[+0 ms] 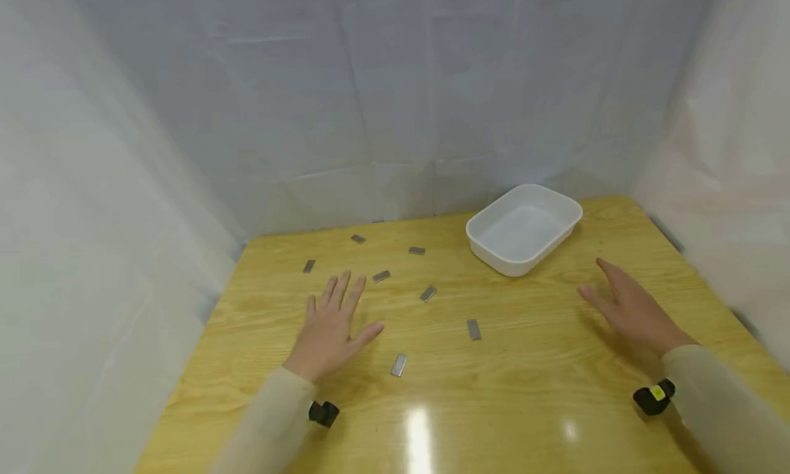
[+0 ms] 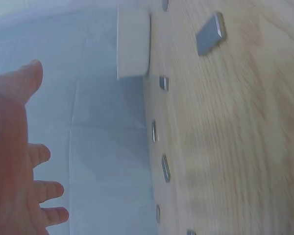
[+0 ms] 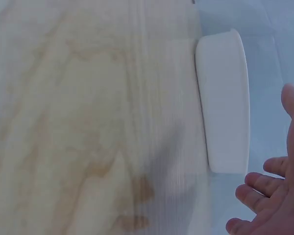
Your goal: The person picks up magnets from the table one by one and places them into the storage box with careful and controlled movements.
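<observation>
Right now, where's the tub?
In the head view, the tub sits at the back right of the table, near the back sheet, beyond and left of the right hand; gray pieces lie to its left.

open tabletop (image 1: pixel 531 350) right of the low gray pieces (image 1: pixel 473 329), white tub (image 1: pixel 523 228) in the way beyond, sheeting (image 1: pixel 395 97) behind

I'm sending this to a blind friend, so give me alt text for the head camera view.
A person's left hand and right hand, holding nothing, reach over a wood-grain table. Small grey rectangular pieces lie scattered beside and beyond the left hand, and a white tray sits toward the far right. Pale sheeting hangs behind and on both sides.
</observation>
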Tool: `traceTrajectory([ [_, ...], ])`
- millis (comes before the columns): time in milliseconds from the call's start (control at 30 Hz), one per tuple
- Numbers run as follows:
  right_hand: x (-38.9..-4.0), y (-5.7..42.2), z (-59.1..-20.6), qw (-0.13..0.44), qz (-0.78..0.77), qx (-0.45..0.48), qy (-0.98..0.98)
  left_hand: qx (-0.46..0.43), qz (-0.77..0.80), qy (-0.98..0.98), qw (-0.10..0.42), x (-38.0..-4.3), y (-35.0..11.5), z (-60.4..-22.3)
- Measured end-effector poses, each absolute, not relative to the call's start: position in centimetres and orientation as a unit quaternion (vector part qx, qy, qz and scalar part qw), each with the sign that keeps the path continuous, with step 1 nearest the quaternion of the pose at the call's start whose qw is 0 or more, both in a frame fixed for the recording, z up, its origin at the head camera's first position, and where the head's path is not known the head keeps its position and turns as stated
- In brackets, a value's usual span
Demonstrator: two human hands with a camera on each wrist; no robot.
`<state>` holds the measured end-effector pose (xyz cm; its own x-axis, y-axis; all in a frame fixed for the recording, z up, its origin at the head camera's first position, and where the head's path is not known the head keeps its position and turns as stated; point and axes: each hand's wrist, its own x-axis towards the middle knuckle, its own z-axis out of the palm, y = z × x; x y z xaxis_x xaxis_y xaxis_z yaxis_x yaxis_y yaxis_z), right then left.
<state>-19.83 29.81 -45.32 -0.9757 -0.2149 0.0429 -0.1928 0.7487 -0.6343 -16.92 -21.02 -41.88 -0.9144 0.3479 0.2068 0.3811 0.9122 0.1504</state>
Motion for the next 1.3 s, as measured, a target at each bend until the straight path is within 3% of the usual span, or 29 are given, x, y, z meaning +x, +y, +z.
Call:
traceTrajectory([
  [200, -22.6, 29.6, -44.9, 0.042, -0.358, -0.079, 0.929, -0.216, -0.094, -0.969, 0.078, -19.5, -17.1, -41.6],
  [667, -29.8, 30.8, -45.0, 0.008, -0.279, -0.086, 0.956, -0.297, -0.022, -0.953, 0.054, -23.6, -5.3, -41.8],
  [867, -32.9, 32.6, -44.1, 0.025, -0.255, -0.075, 0.964, -0.317, 0.030, -0.947, 0.042, -24.3, -0.8, -42.1],
  [1133, -36.8, 33.1, -44.4, 0.017, -0.252, -0.071, 0.965, -0.296, 0.052, -0.954, 0.017, -25.4, 3.1, -42.6],
  [1300, -37.5, 33.9, -45.7, 0.011, -0.255, -0.058, 0.965, -0.277, 0.059, -0.959, -0.011, -25.9, 5.0, -43.6],
])
